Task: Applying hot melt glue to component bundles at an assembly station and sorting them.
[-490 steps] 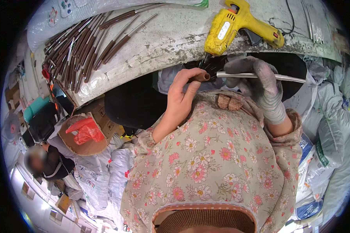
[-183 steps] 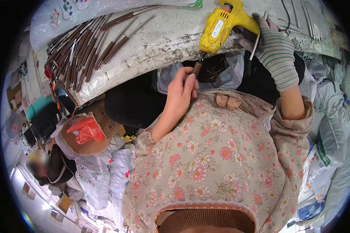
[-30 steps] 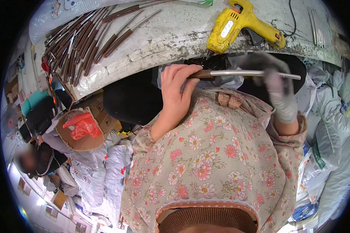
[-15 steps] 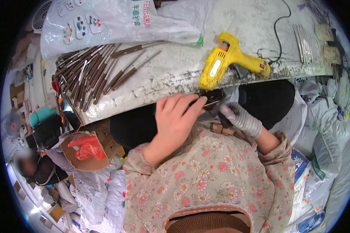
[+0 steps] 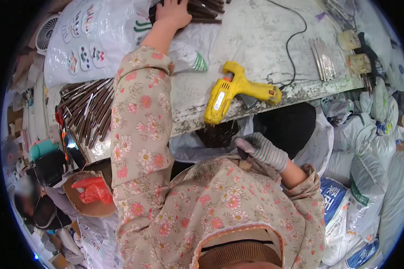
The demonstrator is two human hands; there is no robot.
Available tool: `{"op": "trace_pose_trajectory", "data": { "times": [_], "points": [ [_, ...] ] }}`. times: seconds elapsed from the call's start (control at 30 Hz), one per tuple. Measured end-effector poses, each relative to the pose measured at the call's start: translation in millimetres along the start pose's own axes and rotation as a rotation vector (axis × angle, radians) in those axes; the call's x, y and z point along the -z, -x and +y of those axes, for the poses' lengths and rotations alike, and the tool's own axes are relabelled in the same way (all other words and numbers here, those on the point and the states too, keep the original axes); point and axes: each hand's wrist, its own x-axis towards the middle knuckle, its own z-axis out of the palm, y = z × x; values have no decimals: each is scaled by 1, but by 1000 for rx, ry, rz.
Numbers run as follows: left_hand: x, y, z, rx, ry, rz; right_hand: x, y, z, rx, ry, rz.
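Observation:
My bare left hand [image 5: 173, 14] reaches across the table to a bunch of dark brown rods [image 5: 206, 10] by the white plastic bag. Its fingers are spread over them and partly cut off by the top edge. My right hand [image 5: 261, 150], in a grey striped glove, is closed near my lap, thumb pressed in. What it grips, if anything, is too dark to make out. Below the table edge, just beyond it, are more dark brown pieces [image 5: 217, 134]. A yellow glue gun [image 5: 231, 92] lies on the table beyond the right hand.
Brown-handled metal rods [image 5: 92, 110] lie heaped at the table's left, partly behind my left sleeve. Several thin silvery rods [image 5: 322, 58] lie at the right. The glue gun's black cord [image 5: 296, 54] runs toward the back. A cardboard box [image 5: 87, 197] stands at lower left; stuffed bags [image 5: 366, 179] fill the right side.
My left hand has left the spot beside my right hand and reached forward to the brown rods at the far side. My right hand stays near my lap. The view has shifted.

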Motion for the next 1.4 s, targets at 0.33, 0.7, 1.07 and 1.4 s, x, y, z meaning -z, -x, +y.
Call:
{"op": "trace_pose_trajectory", "data": {
  "times": [0.33,0.7,1.07,1.4],
  "points": [
    [-94,-77,-119,401,203,-8,11,17,28,-5,-235,91],
    [-11,-14,-72,188,254,-20,92,43,-27,355,-45,470],
    [41,46,-8,112,627,37,259,-8,-5,-243,1156,1183],
    [136,110,40,39,414,99,278,-13,3,-302,1067,1066]
  ]
}}
